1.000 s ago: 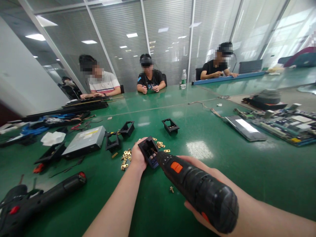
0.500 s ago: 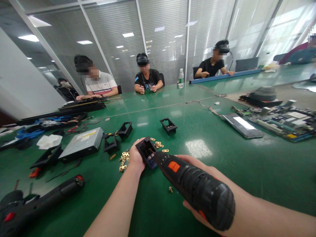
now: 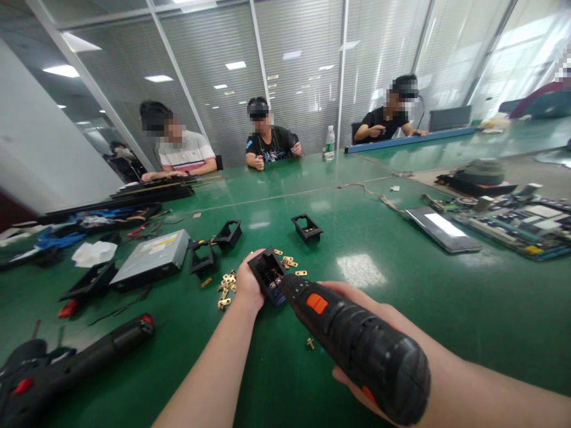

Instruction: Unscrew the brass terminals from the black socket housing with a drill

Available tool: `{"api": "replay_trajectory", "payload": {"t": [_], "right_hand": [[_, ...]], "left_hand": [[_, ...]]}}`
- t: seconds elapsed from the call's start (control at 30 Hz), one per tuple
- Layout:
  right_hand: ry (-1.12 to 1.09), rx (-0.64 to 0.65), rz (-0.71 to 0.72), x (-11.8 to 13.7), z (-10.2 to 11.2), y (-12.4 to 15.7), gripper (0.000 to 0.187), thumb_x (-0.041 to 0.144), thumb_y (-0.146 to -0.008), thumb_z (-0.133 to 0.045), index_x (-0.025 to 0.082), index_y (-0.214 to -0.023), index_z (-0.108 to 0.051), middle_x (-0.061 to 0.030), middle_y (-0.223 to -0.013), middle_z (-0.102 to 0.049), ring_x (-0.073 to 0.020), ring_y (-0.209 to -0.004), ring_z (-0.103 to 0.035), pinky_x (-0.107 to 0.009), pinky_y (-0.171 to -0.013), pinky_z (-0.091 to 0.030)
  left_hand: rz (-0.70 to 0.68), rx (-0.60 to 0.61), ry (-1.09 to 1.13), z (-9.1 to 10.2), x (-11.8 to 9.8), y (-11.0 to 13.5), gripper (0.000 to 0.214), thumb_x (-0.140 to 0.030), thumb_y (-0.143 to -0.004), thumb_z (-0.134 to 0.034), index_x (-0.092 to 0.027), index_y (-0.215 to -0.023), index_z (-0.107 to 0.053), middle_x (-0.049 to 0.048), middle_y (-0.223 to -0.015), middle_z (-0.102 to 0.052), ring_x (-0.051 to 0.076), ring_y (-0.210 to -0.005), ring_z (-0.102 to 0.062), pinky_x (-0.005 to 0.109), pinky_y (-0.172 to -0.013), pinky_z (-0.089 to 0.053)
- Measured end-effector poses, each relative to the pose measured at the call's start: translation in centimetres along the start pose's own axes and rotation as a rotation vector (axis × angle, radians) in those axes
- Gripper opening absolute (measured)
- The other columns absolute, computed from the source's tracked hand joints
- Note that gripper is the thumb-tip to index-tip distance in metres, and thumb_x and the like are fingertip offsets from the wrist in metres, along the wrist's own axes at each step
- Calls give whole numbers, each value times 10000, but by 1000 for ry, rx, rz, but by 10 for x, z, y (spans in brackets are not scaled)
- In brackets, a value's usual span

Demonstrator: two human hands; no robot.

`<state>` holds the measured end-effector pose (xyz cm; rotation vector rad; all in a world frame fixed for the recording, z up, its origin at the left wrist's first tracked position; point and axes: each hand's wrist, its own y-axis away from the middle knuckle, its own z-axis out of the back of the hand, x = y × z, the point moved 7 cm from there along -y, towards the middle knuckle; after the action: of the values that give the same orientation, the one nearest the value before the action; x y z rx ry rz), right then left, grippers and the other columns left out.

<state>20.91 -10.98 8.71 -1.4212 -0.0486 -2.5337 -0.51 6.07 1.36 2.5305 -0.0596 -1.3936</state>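
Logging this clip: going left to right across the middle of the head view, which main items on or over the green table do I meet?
White crumpled sheet → silver disc drive → larger cluster of gold-coloured pieces → black housing → black power screwdriver → circuit board.

Marks [image 3: 300, 285] on power screwdriver [image 3: 357, 339], drive label [image 3: 164, 241], bottle label [image 3: 330, 147], shirt print [image 3: 270, 156], none readable

Middle co-worker [image 3: 273, 144]: one hand [image 3: 297, 148] raised, moved outward, farther from other hand [image 3: 259, 162] than before.
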Motion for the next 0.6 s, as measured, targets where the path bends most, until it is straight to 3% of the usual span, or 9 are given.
{"api": "replay_trajectory", "payload": {"t": [0.17, 0.43, 0.6], "right_hand": [[17, 9, 50, 2, 2, 0, 879, 256, -766, -839, 349, -1590, -549, -79, -1216, -854, -364, -1076, -839, -530, -1111, -606], [-82, 0, -52, -4, -5, -4, 902, 202, -692, -871, 357, -1540, -607, -36, -1078, -866, -350, -979, -851, -436, -915, -670], [-87, -6, -33, -2, -4, 0, 907, 203, -722, -862, 361, -1566, -572, -62, -1170, -859, -352, -1024, -851, -442, -926, -681]], "left_hand": [[-16, 12, 17, 3, 1, -3, 102, -296, -771, -705, -202, -754, -668, 31, -675, -677, 231, -594, -671, 361, -611, -575], [-7, 0, 5, 9, 2, -6, 125, -322, -809, -691, -198, -794, -696, 35, -677, -682, 237, -596, -670, 366, -604, -573], [-38, 26, 2, 5, 0, -2, 101, -293, -784, -718, -195, -777, -694, 29, -676, -678, 229, -599, -674, 359, -611, -591]]}}
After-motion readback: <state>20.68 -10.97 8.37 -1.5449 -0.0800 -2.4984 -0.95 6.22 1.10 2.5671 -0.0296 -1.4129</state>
